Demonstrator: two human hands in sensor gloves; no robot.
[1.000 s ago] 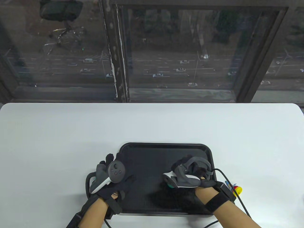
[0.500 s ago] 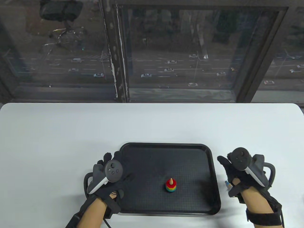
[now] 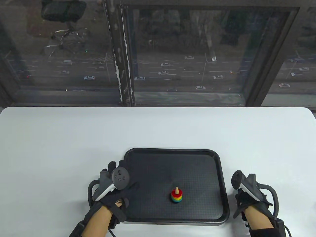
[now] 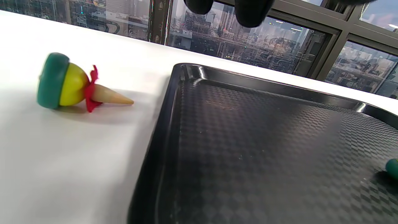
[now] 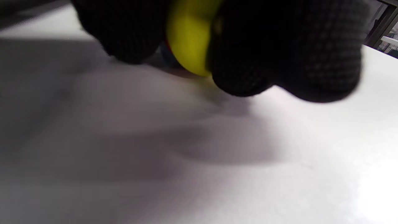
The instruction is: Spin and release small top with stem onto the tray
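Note:
The small rainbow-striped top (image 3: 177, 195) with a pale cone stem stands upright and free on the black tray (image 3: 172, 154), right of the tray's middle. A green sliver of the rainbow top (image 4: 392, 168) shows at the right edge of the left wrist view. My left hand (image 3: 123, 174) rests at the tray's left rim with relaxed fingers (image 4: 253, 12) and holds nothing. My right hand (image 3: 240, 197) is on the table just right of the tray. In the right wrist view its fingers (image 5: 279, 62) curl round a yellow top (image 5: 189, 40).
A second top (image 4: 67, 82), green, yellow and red with a wooden cone, lies on its side on the white table (image 3: 74, 138) just left of the tray; my left hand hides it in the table view. A window frame runs behind the table's far edge.
My right hand let go of the rainbow top over the tray, swung out to the right, then dropped onto the yellow top beside the tray. The left hand barely moved.

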